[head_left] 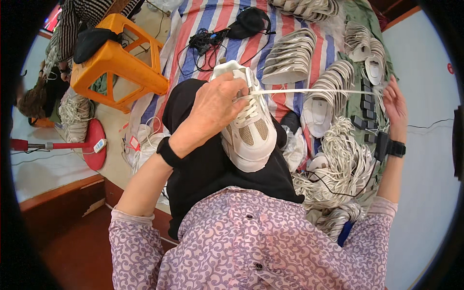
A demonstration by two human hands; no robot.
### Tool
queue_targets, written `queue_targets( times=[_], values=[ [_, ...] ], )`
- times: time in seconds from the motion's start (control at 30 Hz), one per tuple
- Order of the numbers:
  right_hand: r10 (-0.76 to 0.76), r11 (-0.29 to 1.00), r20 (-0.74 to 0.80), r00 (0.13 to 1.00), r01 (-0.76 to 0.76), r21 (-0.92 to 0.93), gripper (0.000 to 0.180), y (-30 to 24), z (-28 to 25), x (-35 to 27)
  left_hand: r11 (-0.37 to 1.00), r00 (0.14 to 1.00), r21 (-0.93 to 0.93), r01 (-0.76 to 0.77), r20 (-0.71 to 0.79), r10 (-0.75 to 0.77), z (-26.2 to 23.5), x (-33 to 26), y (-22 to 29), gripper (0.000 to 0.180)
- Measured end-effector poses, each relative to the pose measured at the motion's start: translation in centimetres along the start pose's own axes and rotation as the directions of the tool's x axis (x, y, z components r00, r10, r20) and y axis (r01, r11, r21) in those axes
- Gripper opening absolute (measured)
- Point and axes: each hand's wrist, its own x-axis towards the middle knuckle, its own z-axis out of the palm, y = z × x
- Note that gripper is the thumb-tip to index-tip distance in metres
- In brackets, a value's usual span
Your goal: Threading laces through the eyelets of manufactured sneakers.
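**Lace drawn sideways from a held sneaker**

Left grip is clamped around the white and beige sneaker, propped on the black cloth over the lap, toe toward the body. From its eyelets the white lace runs taut and nearly level to the right grip, whose fingers close on the lace's far end, well apart from the shoe. Insole stacks and a heap of laces lie beyond on the striped sheet; an orange stool lies to the left.
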Motion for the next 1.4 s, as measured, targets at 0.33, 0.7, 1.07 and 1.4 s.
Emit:
queue_targets(
  times=[0.33, 0.7, 1.07, 1.4],
  values=[
    [-0.088, 0.996, -0.254, 0.963, 0.093, 0.006, 0.032, -5.2, -20.3, -3.5, 0.730, 0.901, -0.530, 0.431, 0.291, -0.321, -1.1, 0.6, 0.3, 0.016],
    [-0.293, 0.577, -0.163, 0.942, 0.039, -0.816, 0.020, 1.4, -9.0, -2.7, 0.396, 0.898, -0.918, -0.012, -0.184, -0.401, -22.6, -4.9, -8.9, 0.028],
    [0.013, 0.558, 0.609, 0.793, 0.500, -0.663, 0.008, 19.4, 20.2, -9.4, 0.681, 0.631, -0.733, -0.007, -0.531, -0.565, -30.4, -23.7, -15.3, 0.047],
    [-0.245, -0.756, 0.543, 0.803, 0.193, -0.626, 0.009, 6.8, 5.4, -3.9, 0.681, 0.128, -0.727, 0.080, -0.670, -0.731, -34.3, -40.7, -22.9, 0.033]
  ],
)
